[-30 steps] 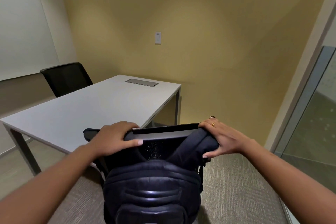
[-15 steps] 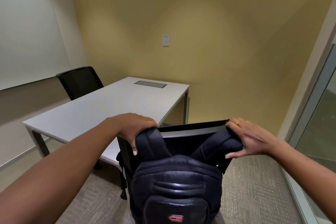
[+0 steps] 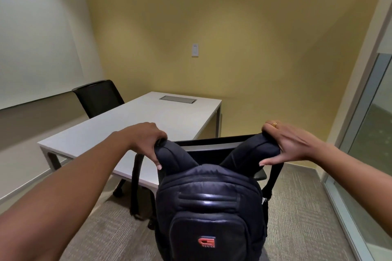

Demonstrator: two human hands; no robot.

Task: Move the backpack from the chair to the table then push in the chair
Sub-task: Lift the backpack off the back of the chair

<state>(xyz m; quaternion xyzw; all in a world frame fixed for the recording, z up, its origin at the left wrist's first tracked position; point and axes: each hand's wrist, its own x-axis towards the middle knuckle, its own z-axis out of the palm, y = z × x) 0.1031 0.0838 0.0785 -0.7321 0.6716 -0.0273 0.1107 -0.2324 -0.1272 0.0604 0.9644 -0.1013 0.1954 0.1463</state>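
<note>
A black backpack with a small red logo hangs in front of me, its two shoulder straps spread upward. My left hand grips the left strap and my right hand grips the right strap. Behind the bag stands a black chair, only its backrest top, an armrest and legs showing. The white table lies just beyond and to the left of the chair.
A second black chair sits at the table's far left side, near a whiteboard wall. A grey cable hatch is set into the far tabletop. A glass partition runs along the right. The floor is grey carpet.
Both hands shifted from the chair's backrest onto the backpack's shoulder straps and lifted the bag, so its red logo shows now. My view has tilted and moved right.
</note>
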